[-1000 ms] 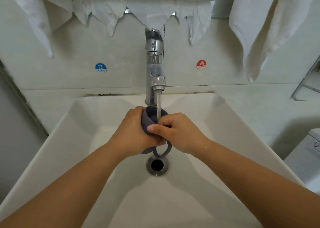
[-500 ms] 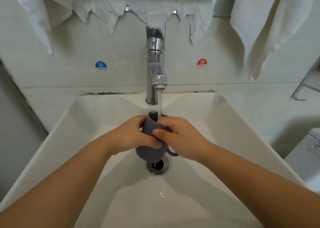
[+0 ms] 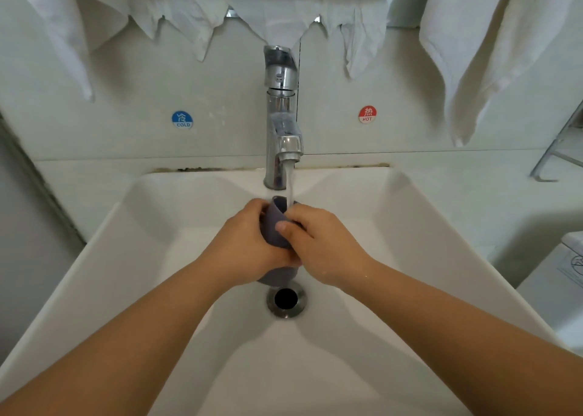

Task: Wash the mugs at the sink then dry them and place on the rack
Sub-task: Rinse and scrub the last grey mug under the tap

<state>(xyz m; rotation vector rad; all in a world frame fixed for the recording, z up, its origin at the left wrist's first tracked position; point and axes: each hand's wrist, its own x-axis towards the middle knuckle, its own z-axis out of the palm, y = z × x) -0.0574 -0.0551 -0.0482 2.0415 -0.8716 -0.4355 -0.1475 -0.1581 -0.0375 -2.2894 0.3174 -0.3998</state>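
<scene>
A dark grey mug (image 3: pixel 275 226) is held over the white sink (image 3: pixel 426 251), under the running water of the chrome faucet (image 3: pixel 281 115). My left hand (image 3: pixel 246 242) grips the mug's left side. My right hand (image 3: pixel 318 242) wraps its right side, thumb pressed on the wall. The water stream falls into the mug's open mouth, which tilts away from me. Most of the mug, including its handle, is hidden by my hands.
The drain (image 3: pixel 286 299) lies just below the mug. White towels (image 3: pixel 473 52) hang above along the wall. Cold (image 3: pixel 182 119) and hot (image 3: pixel 367 114) stickers flank the faucet. A metal rack (image 3: pixel 558 150) edge shows at the right. A white appliance (image 3: pixel 568 283) stands lower right.
Both hands have turned the mug under the water; the handle that showed below my right hand is now hidden, and the mug's base sits nearer the drain.
</scene>
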